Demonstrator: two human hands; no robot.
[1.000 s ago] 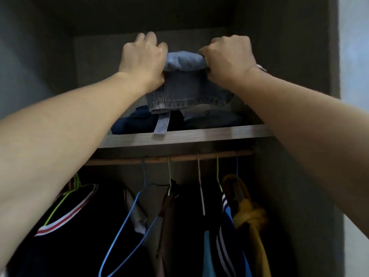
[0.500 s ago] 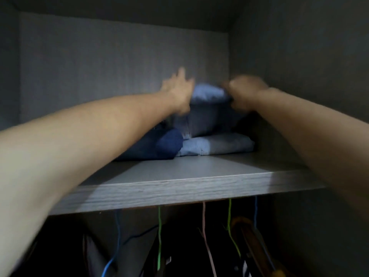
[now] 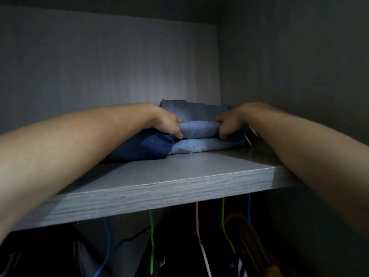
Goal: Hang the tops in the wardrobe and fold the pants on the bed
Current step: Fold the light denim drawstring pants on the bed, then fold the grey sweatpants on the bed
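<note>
I find no text, label, brand, number or sign that I can read anywhere in my view. The one candidate is a thin pale sliver (image 3: 248, 140) sticking out at the right end of the folded jeans (image 3: 199, 128) on the shelf (image 3: 159, 188). It is edge-on and too small for me to tell whether it carries any print.
</note>
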